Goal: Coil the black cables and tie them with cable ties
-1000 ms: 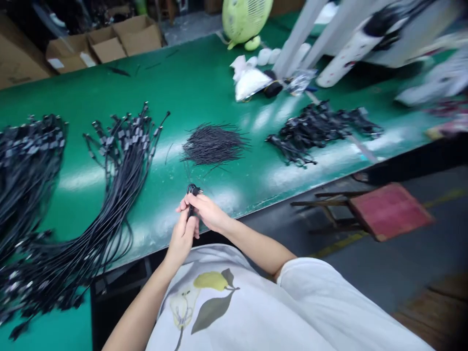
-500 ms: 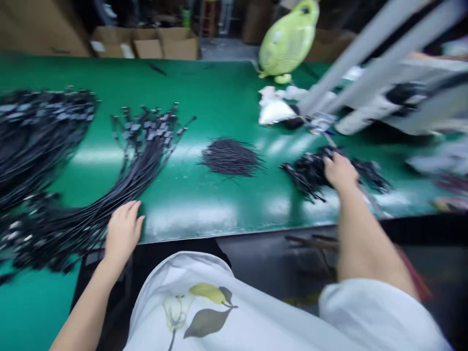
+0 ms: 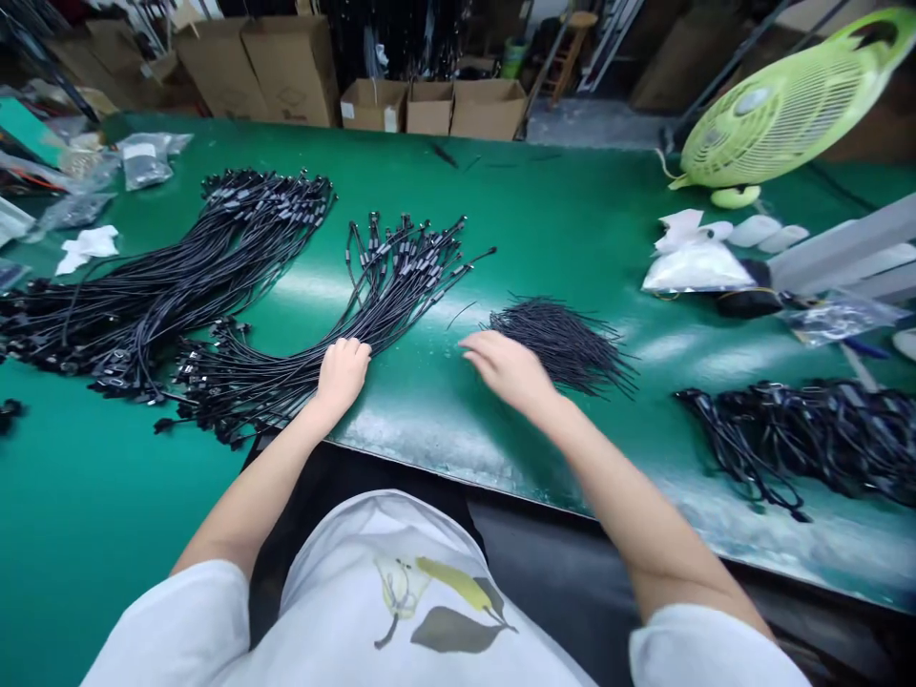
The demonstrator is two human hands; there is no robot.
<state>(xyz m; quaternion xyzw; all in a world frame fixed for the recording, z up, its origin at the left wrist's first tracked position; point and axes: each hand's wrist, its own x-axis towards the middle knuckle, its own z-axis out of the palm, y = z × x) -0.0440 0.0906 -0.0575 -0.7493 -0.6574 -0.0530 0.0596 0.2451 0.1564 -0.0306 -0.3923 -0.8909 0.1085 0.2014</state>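
Observation:
My left hand (image 3: 344, 377) rests at the near right side of a spread bundle of black cables (image 3: 286, 372), fingers curled over the strands with their tips hidden. The cables have plugs at both ends and small pale tags near the far end. My right hand (image 3: 515, 374) is over the left edge of a pile of thin black ties (image 3: 565, 343), thumb and forefinger slightly apart and pointing left. Nothing shows between them. A single loose tie (image 3: 462, 314) lies just beyond those fingertips.
A larger cable bundle (image 3: 215, 248) lies at the left. Coiled black cables (image 3: 822, 429) sit at the right, near the table's front edge. A green fan (image 3: 787, 110), a white bag (image 3: 697, 269) and slanted pale posts (image 3: 851, 239) stand at the back right. Cardboard boxes (image 3: 286, 72) are behind the table.
My right hand has left the coiled cables at the right and come over to the tie pile. My left hand stays by the cable bundle. The view has swung left.

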